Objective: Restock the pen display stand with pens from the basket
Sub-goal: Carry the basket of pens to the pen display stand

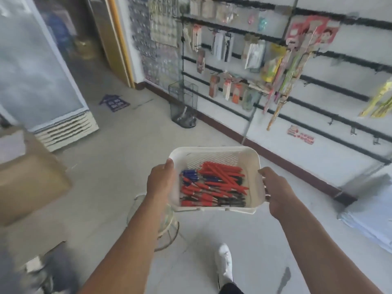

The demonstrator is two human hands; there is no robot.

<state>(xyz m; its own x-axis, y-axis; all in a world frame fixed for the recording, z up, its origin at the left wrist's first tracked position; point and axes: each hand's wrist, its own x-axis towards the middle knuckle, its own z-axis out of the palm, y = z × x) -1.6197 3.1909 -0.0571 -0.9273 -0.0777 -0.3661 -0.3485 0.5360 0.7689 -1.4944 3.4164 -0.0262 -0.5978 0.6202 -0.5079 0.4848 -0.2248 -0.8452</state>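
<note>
Basket of pens — in both hands

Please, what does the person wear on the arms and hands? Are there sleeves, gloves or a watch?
Nothing shows. The left hand and the right hand have no gloves, and no watch or band sits at either wrist. Both forearms are bare to the picture's edge, so no sleeve is in view.

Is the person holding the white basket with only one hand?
No, the left hand grips the left rim of the basket and the right hand grips its right side.
</note>
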